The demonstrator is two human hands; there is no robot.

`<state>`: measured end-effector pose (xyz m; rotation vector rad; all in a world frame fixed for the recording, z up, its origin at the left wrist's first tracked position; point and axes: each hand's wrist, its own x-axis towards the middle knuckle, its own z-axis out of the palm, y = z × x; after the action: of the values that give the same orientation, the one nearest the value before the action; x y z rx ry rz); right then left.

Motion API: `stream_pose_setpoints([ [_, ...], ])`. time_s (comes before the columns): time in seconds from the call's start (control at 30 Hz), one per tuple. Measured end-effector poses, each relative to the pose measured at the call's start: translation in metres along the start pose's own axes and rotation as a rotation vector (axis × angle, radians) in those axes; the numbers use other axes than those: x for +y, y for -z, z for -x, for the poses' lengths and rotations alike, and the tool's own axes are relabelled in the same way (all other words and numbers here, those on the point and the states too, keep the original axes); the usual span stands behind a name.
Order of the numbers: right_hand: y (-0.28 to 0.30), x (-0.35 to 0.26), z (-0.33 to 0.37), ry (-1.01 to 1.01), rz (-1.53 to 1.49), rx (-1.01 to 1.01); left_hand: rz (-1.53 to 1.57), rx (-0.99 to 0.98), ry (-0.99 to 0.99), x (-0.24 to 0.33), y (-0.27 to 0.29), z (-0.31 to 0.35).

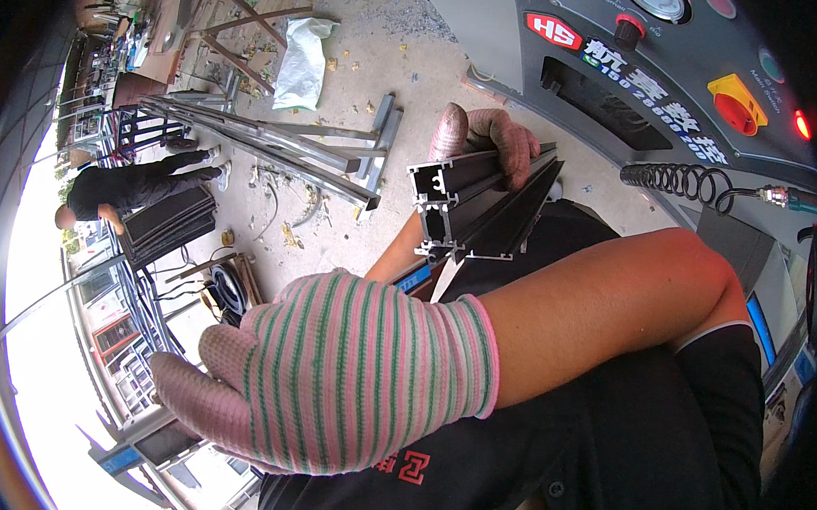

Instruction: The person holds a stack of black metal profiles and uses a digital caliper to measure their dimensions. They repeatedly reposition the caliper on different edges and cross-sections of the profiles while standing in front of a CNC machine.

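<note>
My left hand [513, 150], in a pinkish work glove, grips a long black aluminium profile [484, 199] from above. The profile's cut end, with bare silver edges and hollow chambers, faces left. Much of my left forearm is hidden behind my right hand [330, 370], which is close up in a pink, green and white striped glove. My right arm crosses from the right in front of my body. Back of the glove toward me, the right fingers are bent together; whatever they may hold is hidden. The right hand appears apart from the profile.
A grey machine panel [562, 88] with a gauge, knobs and a lit red lamp stands at the upper right, beside a coiled black hose [676, 180]. Metal bars [276, 149] lie on a rack beyond. Another person [138, 184] stands at far left near stacked dark profiles [168, 226].
</note>
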<state>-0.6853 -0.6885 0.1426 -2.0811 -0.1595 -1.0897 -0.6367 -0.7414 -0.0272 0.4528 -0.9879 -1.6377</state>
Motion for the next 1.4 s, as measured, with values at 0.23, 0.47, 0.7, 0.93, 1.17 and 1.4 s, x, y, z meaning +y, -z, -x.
stream_pose_setpoints([
  [0.23,-0.01,-0.005,-0.009,0.037,0.151,0.107,0.019,-0.02,-0.005,-0.002,0.001,0.0],
  [0.47,0.005,-0.003,-0.004,-0.024,0.012,0.178,0.007,-0.007,-0.008,-0.003,0.0,-0.002],
  [0.7,-0.003,-0.001,-0.006,-0.046,-0.026,0.094,0.012,0.006,-0.008,-0.004,0.002,-0.005],
  [0.93,-0.006,0.004,0.001,-0.04,0.134,0.226,0.022,0.008,-0.008,-0.005,0.006,-0.004],
  [1.17,0.009,0.001,0.001,-0.07,0.008,-0.033,0.033,-0.02,-0.004,-0.002,0.008,-0.004],
  [1.4,0.004,0.003,-0.003,-0.015,0.053,0.119,0.039,-0.032,-0.007,-0.002,0.01,-0.002],
])
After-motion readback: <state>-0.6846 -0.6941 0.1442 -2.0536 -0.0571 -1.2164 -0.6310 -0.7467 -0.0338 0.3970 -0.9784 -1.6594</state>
